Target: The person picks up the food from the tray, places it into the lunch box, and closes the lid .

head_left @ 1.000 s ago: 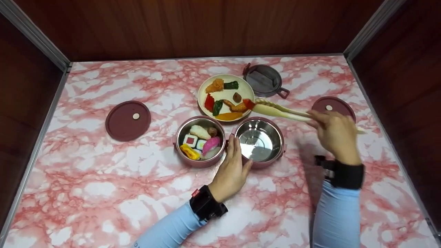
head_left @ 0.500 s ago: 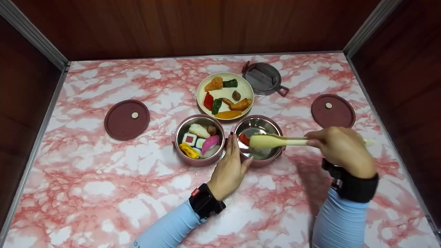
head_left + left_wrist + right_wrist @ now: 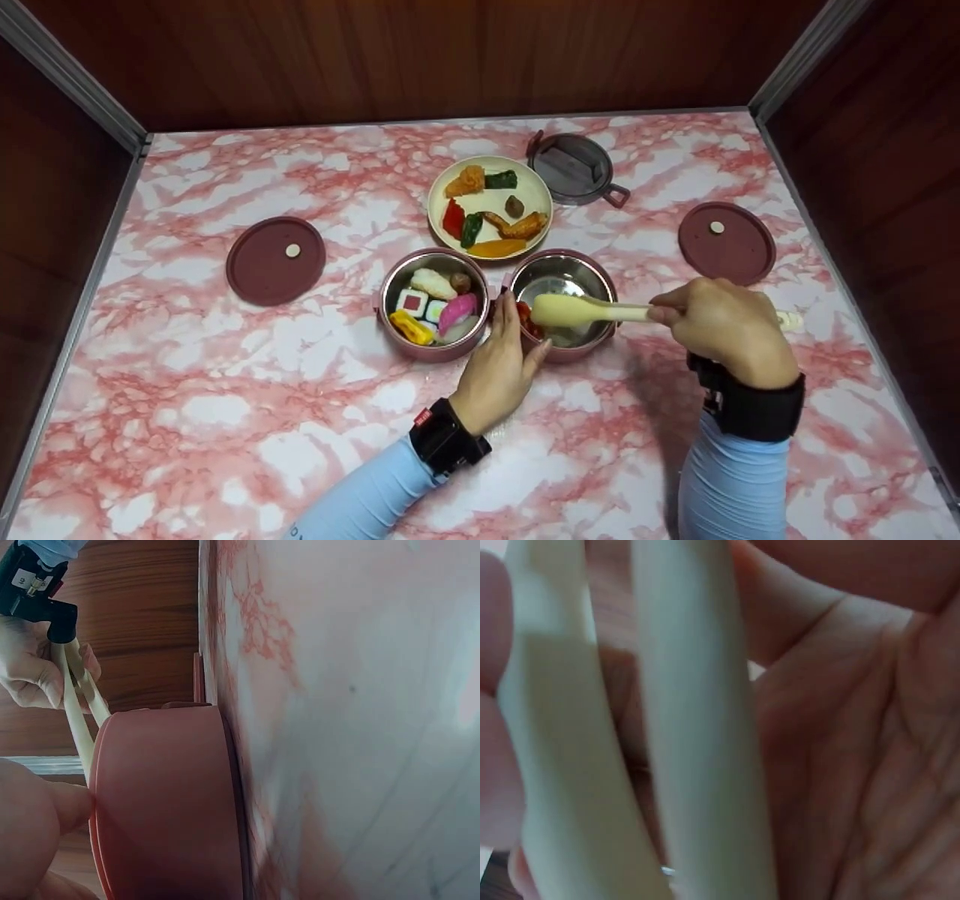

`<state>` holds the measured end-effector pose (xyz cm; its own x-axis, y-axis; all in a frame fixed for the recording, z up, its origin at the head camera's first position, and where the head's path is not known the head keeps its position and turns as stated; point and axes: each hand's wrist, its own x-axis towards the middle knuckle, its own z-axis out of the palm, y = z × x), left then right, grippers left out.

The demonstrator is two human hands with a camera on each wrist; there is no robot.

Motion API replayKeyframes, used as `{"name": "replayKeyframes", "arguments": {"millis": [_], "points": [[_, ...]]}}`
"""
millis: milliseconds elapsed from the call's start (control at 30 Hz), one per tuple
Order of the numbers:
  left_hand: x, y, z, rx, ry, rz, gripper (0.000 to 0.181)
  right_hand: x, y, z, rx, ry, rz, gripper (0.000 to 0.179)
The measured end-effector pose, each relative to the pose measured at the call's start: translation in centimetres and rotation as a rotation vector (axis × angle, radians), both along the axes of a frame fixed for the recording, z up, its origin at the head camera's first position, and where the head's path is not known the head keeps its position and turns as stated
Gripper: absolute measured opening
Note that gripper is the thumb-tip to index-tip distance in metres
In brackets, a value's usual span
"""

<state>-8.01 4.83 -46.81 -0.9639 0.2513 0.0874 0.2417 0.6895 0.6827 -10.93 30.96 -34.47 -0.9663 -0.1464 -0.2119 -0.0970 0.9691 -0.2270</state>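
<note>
In the head view my right hand grips cream-coloured tongs level over the right-hand steel-lined pink pot. A small red piece of food lies inside it by the tongs' tips, which partly cover it. My left hand rests against this pot, its fingers straight along the near left side and the thumb at the rim. The left wrist view shows the thumb touching the rim of the pink pot. Up close in the right wrist view, both arms of the tongs pass between fingers and palm.
A matching pot holding toy sushi stands just left. Behind, a cream plate carries several food pieces, next to a dark see-through lid. Maroon round lids lie at left and right. Dark panels enclose the marbled table.
My right hand has brought the tongs, with the red piece of food, from the plate's right edge down into the right-hand pot. My left hand stays in place.
</note>
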Motion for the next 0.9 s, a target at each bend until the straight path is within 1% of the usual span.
{"name": "replayKeyframes", "arguments": {"millis": [100, 267, 433, 567, 667, 767, 900], "points": [[0.0, 0.0, 0.0, -0.006, -0.004, 0.004, 0.084, 0.2, 0.7, 0.1, -0.018, 0.065, -0.005, 0.028], [0.0, -0.2, 0.0, -0.007, -0.021, 0.003, 0.085, 0.3, 1.7, 0.1, -0.070, 0.235, -0.019, 0.037], [-0.2, -0.4, 0.0, -0.015, -0.041, -0.016, 0.086, -0.2, 1.8, -0.4, -0.112, 0.389, -0.043, 0.034], [-0.5, -0.6, 0.2, -0.040, -0.050, -0.025, 0.083, -0.8, 1.5, -1.0, -0.140, 0.511, -0.025, 0.030], [-0.6, -0.7, 0.3, -0.067, -0.026, -0.025, 0.080, -1.3, 1.5, -1.5, -0.152, 0.586, 0.013, 0.031], [-0.7, -0.7, 0.4, -0.082, 0.017, -0.019, 0.078, -1.8, 1.5, -2.1, -0.145, 0.660, 0.054, 0.034], [-0.8, -0.6, 0.4, -0.071, 0.047, -0.019, 0.079, -2.4, 1.4, -2.8, -0.118, 0.746, 0.078, 0.038]]}}
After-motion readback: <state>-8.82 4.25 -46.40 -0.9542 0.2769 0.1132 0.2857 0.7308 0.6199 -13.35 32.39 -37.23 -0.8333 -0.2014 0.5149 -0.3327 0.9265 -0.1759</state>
